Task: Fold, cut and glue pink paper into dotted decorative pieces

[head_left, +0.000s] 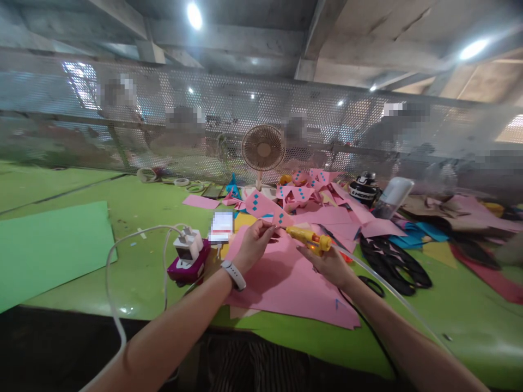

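Observation:
My right hand (324, 262) is wrapped round a yellow glue gun (309, 238), its nozzle pointing left. Between the fingers of my left hand (258, 239) is a pink paper piece (281, 218) with blue diamonds on it. The nozzle lies close to this piece; whether they touch I cannot tell. Beneath both hands spreads a large pink sheet (281, 288) on the green table (143, 283). A white watch sits on my left wrist.
A purple power strip (188, 267) with white chargers and cables stands left, beside a phone (221, 226). Behind are pink cutouts (300, 193), a small fan (263, 148), a black jar (363, 189) and a clear bottle (394, 197). A green sheet (57, 245) lies far left.

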`<move>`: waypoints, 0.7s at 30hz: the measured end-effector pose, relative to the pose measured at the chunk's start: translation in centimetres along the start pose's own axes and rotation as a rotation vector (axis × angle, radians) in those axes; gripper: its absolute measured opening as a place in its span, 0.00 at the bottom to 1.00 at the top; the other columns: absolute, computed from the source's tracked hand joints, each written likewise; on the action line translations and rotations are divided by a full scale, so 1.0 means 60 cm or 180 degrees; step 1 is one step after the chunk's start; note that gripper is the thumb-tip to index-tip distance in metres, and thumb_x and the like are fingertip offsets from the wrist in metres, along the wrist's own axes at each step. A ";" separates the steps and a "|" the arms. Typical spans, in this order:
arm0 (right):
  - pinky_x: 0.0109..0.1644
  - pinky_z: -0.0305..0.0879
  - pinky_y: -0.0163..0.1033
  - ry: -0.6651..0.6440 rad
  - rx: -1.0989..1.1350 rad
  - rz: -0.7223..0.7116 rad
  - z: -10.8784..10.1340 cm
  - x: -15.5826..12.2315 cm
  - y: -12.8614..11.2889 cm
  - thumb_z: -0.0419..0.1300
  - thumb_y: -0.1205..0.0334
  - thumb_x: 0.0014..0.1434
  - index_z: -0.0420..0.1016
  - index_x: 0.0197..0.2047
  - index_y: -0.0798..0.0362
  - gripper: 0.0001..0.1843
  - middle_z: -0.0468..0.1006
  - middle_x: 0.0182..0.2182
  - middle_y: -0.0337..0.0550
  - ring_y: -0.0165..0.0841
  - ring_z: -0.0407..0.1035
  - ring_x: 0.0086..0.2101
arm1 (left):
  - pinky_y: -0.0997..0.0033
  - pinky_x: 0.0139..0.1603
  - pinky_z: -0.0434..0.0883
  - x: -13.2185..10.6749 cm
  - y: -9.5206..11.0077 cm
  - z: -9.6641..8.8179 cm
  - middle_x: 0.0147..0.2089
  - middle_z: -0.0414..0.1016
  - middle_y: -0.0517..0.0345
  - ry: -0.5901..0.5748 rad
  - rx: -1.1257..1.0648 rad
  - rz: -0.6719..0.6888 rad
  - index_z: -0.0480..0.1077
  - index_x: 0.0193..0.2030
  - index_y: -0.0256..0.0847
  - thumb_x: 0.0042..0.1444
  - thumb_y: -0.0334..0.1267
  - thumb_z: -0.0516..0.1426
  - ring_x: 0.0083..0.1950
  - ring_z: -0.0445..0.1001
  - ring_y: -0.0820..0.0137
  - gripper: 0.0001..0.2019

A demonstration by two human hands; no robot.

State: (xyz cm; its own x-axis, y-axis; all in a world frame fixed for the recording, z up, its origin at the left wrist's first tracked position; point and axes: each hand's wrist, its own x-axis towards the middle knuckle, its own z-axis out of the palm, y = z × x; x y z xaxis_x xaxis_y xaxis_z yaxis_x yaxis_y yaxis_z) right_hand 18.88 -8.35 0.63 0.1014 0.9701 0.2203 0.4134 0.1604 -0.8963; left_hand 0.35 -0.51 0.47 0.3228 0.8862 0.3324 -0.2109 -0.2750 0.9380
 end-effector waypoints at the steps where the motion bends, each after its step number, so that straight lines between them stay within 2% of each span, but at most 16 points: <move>1: 0.16 0.55 0.33 -0.0036 0.0013 -0.0012 -0.001 0.000 -0.001 0.62 0.49 0.49 0.74 0.44 0.51 0.21 0.67 0.15 0.33 0.25 0.54 0.14 | 0.70 0.36 0.73 0.000 0.000 0.000 0.33 0.74 0.56 0.0005 0.0016 0.0002 0.65 0.35 0.37 0.54 0.42 0.58 0.32 0.74 0.73 0.10; 5: 0.17 0.56 0.33 -0.0114 -0.0017 -0.0023 -0.002 0.000 -0.002 0.61 0.51 0.50 0.74 0.43 0.52 0.19 0.68 0.16 0.34 0.25 0.56 0.14 | 0.71 0.35 0.72 -0.002 0.003 0.002 0.32 0.74 0.56 0.0026 0.0065 0.0001 0.65 0.35 0.36 0.55 0.41 0.58 0.32 0.74 0.73 0.10; 8: 0.16 0.54 0.32 -0.0140 0.0121 0.0029 0.000 -0.001 -0.003 0.63 0.51 0.49 0.74 0.39 0.53 0.17 0.65 0.14 0.32 0.25 0.55 0.14 | 0.71 0.35 0.72 -0.001 0.001 0.001 0.33 0.74 0.56 0.0058 0.0067 -0.0022 0.65 0.34 0.36 0.54 0.41 0.58 0.32 0.74 0.73 0.10; 11: 0.15 0.50 0.30 -0.0313 0.0855 0.0255 -0.002 -0.002 -0.011 0.64 0.48 0.48 0.71 0.30 0.53 0.16 0.61 0.11 0.30 0.23 0.53 0.13 | 0.69 0.38 0.73 0.003 -0.005 -0.004 0.33 0.73 0.57 0.0056 -0.0110 -0.0078 0.65 0.35 0.37 0.54 0.43 0.58 0.34 0.74 0.72 0.10; 13: 0.15 0.51 0.29 -0.0319 0.1656 0.0367 -0.012 -0.001 -0.020 0.63 0.47 0.49 0.68 0.26 0.53 0.17 0.65 0.14 0.32 0.22 0.54 0.13 | 0.67 0.39 0.73 0.005 -0.010 -0.009 0.32 0.73 0.59 0.0093 -0.0207 -0.0141 0.65 0.35 0.38 0.53 0.44 0.58 0.34 0.75 0.71 0.11; 15: 0.16 0.54 0.28 -0.0194 0.2343 0.0393 -0.032 0.003 -0.029 0.61 0.46 0.51 0.68 0.28 0.53 0.17 0.72 0.21 0.36 0.22 0.58 0.16 | 0.67 0.40 0.73 0.008 -0.013 -0.013 0.31 0.72 0.60 0.0118 -0.0216 -0.0161 0.66 0.35 0.38 0.53 0.44 0.58 0.34 0.75 0.71 0.11; 17: 0.18 0.58 0.27 -0.0063 0.2680 0.0527 -0.059 0.008 -0.035 0.58 0.47 0.55 0.70 0.34 0.53 0.16 0.77 0.28 0.41 0.24 0.64 0.19 | 0.66 0.40 0.73 0.010 -0.014 -0.016 0.31 0.72 0.60 0.0120 -0.0216 -0.0166 0.66 0.34 0.38 0.52 0.44 0.59 0.34 0.75 0.71 0.12; 21: 0.28 0.70 0.34 -0.0076 0.2563 0.1192 -0.126 0.010 -0.026 0.52 0.58 0.60 0.71 0.40 0.55 0.11 0.79 0.35 0.48 0.31 0.73 0.28 | 0.66 0.38 0.73 0.012 -0.012 -0.014 0.31 0.73 0.59 0.0119 -0.0205 -0.0222 0.66 0.35 0.38 0.50 0.45 0.60 0.33 0.75 0.70 0.14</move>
State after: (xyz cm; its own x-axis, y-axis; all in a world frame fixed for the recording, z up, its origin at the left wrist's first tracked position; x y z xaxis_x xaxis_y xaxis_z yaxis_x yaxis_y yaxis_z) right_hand 25.17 -9.37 5.06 0.0797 0.9867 -0.1416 -0.4058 -0.0977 -0.9087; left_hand -0.02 0.63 -0.05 0.3043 0.9160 0.2613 -0.2483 -0.1885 0.9502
